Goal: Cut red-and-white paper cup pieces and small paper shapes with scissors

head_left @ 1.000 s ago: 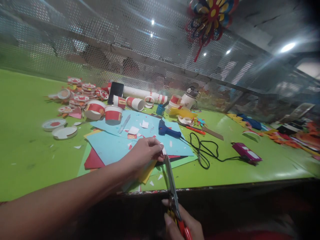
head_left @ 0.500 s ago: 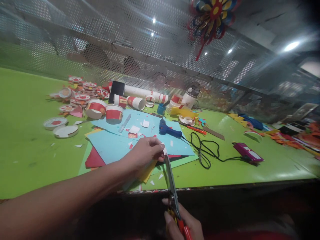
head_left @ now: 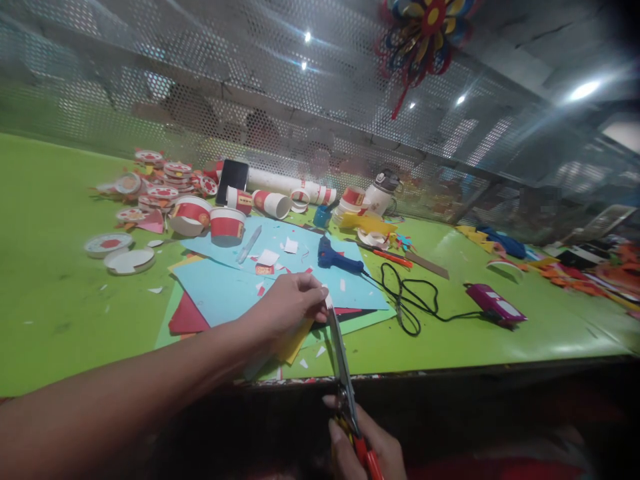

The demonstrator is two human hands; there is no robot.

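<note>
Between its thumb and fingers my left hand [head_left: 296, 300] pinches a small piece of white paper [head_left: 329, 302], above the front of the blue sheets. My right hand [head_left: 367, 443], below the table's front edge, is wrapped round the red handles of a pair of scissors [head_left: 342, 353]. The long blades point away from me, and their tips meet the white piece at my left fingertips. Under my left hand lie light blue paper sheets [head_left: 220, 290], with red, yellow and green sheets showing beneath. White and red scraps are scattered on them.
A blue glue gun [head_left: 340, 257] lies on the sheets, its black cord running to a purple power block [head_left: 496, 303]. Red-and-white paper cups [head_left: 227, 227], round white discs [head_left: 130, 261] and a phone [head_left: 233, 181] stand behind. An orange cutter [head_left: 393, 259] lies right of the glue gun.
The view has shifted very slightly. Both hands, the scissors and the white paper piece keep almost the same places.
</note>
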